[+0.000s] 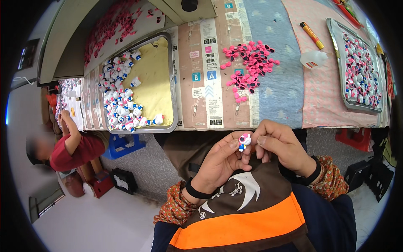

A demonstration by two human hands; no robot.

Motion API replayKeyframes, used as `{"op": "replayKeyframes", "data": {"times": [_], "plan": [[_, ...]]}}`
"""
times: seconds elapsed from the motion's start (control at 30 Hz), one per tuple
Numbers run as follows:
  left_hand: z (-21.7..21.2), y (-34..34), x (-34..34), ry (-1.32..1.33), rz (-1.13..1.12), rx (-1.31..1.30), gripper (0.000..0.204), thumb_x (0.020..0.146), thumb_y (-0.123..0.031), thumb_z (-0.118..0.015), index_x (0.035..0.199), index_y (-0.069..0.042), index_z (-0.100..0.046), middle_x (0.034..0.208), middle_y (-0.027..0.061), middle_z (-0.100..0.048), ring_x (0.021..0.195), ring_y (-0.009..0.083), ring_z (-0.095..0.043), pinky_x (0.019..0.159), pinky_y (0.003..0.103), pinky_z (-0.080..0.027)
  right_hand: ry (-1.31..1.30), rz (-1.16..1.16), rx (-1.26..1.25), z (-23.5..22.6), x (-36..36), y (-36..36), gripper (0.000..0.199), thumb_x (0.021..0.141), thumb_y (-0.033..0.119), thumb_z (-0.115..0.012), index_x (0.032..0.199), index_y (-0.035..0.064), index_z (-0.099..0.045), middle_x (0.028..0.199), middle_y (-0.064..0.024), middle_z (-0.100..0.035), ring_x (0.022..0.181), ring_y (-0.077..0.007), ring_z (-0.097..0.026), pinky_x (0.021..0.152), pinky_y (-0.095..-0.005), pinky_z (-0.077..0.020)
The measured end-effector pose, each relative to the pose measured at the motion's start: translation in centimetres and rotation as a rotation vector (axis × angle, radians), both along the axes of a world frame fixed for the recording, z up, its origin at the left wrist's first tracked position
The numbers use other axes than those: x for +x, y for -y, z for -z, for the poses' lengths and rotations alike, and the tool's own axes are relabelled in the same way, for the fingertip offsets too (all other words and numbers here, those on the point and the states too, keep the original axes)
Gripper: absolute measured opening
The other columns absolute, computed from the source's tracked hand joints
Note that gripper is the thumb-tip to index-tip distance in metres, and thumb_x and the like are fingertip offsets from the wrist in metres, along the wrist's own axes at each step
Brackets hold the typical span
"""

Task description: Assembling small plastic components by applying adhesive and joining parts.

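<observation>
My left hand (220,158) pinches a small white cat-like figurine (244,142) between thumb and fingers, just off the table's near edge. The figurine has a blue body, some yellow, and a pink-and-dark piece across its face. Close against its right side, my right hand (282,145) has its thumb and forefinger curled together. What sits between those fingertips, if anything, is hidden. On the table ahead lies a loose heap of small pink pieces with dark ovals (252,63).
Left stands a metal tray (173,84) with many white-and-blue figurines (121,107). At right, another tray (342,90) holds figurines with pink parts. A yellow tube (312,35) and white bottle (314,59) lie near it. A person in red (79,151) works at far left.
</observation>
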State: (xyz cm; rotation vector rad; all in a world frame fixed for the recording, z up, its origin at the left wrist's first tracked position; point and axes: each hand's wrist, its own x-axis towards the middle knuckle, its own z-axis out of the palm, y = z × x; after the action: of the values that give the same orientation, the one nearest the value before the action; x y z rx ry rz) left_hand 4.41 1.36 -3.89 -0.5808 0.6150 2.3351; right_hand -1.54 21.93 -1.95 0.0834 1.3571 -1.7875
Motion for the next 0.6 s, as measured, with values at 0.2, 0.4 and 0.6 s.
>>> {"op": "replayKeyframes", "data": {"times": [0.2,0.4,0.6], "plan": [[-0.4,-0.5,-0.2,-0.018,0.009,-0.005,0.033,0.104,-0.022,-0.05,0.13,-0.001,-0.051,0.099,0.0065,-0.059,0.084,0.0112,-0.063,0.076,0.031,-0.063,-0.04,0.029,0.002,0.0,0.1,-0.1,0.015,0.1,0.018,-0.054,0.095,0.0039,-0.056,0.077,-0.0005,-0.061,0.064,-0.004,-0.054,0.056,-0.0197,-0.0452],[-1.4,-1.8,0.2,-0.258,0.06,-0.496,0.03,0.102,-0.005,-0.051,0.131,0.001,-0.047,0.117,0.0131,-0.061,0.097,0.0151,-0.064,0.082,0.033,-0.06,-0.258,0.085,0.054,0.3,0.9,-0.1,0.015,0.096,0.012,-0.065,0.095,-0.0002,-0.056,0.08,-0.0031,-0.065,0.072,-0.0045,-0.061,0.059,-0.0221,-0.0503],[-1.2,-2.2,-0.2,-0.468,0.032,-0.564,0.027,0.098,0.005,-0.052,0.125,0.003,-0.049,0.118,0.0156,-0.061,0.101,0.0173,-0.065,0.083,0.032,-0.06,-0.286,0.073,0.027,-0.9,0.4,-1.0,0.019,0.095,0.01,-0.066,0.09,-0.0004,-0.051,0.078,-0.0062,-0.064,0.072,-0.0089,-0.067,0.057,-0.0225,-0.0512]]}}
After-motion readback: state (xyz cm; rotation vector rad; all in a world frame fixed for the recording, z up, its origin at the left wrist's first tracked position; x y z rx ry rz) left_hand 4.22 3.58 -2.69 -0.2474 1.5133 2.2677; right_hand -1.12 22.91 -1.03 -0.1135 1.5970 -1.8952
